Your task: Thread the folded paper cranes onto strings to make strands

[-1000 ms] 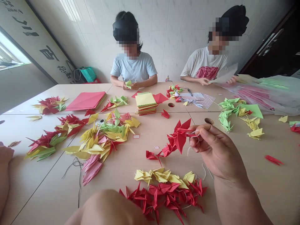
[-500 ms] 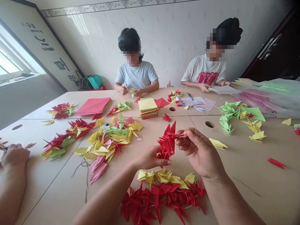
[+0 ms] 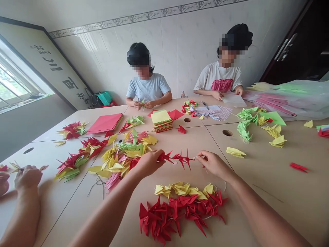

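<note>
A short string of red paper cranes (image 3: 182, 158) stretches level between my two hands above the table. My left hand (image 3: 153, 162) is closed on the crane at its left end. At the other end my right hand (image 3: 209, 161) pinches the pale string, and a loose tail of it hangs below the fingers. Nearer to me lies a row of strung yellow paper cranes (image 3: 183, 188). Just below that row is a heap of strung red paper cranes (image 3: 164, 214). A mixed pile of yellow, green and pink cranes (image 3: 120, 154) sits beyond my left forearm.
Two people sit across the table; one folds green paper. At the left edge a co-worker's hands (image 3: 28, 176) hold something small. Stacked paper squares (image 3: 161, 118), red sheets (image 3: 105, 122), green cranes (image 3: 244, 128) and a plastic bag (image 3: 303, 97) lie farther back. A thin needle-like rod (image 3: 267, 193) rests at right.
My hands have moved apart, drawing the bunched red cranes out into a line. The left hand went left and up, and the camera view has shifted slightly.
</note>
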`<state>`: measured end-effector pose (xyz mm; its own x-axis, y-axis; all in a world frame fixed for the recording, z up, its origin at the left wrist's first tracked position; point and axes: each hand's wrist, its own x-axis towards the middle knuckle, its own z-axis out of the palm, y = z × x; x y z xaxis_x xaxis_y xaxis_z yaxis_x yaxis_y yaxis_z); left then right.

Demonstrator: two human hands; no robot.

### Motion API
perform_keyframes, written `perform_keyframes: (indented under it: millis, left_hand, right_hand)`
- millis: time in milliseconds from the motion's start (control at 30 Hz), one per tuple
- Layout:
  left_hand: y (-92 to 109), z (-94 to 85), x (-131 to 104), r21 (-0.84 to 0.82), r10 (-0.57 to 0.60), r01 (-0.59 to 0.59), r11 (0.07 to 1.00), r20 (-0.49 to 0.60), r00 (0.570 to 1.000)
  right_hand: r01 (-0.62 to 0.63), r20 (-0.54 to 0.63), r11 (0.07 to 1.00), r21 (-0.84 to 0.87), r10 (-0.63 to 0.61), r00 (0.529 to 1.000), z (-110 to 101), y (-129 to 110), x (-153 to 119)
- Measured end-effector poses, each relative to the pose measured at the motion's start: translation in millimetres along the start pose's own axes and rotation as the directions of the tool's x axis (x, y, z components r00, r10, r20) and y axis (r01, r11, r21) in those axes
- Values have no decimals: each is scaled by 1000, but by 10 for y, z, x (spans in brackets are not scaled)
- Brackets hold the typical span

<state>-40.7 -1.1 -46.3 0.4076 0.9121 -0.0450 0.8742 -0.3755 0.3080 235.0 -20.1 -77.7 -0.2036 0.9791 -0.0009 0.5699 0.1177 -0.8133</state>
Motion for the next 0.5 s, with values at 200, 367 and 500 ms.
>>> perform_keyframes:
  millis: [200,367,500]
  left_hand:
    - [-27,375,56,63,28,-34,997,104,994]
    - [122,350,70,76,159,-158,984,-6,987]
    - [343,414,152,41,246,-244,969,-39,969]
  right_hand:
    - [43,-26,977,-209,-49,998,91,269,-14]
    - [35,-23,981,-190,-40,999,64,377,-32]
    - [38,-1,985,-171,-39,999,40,414,-50]
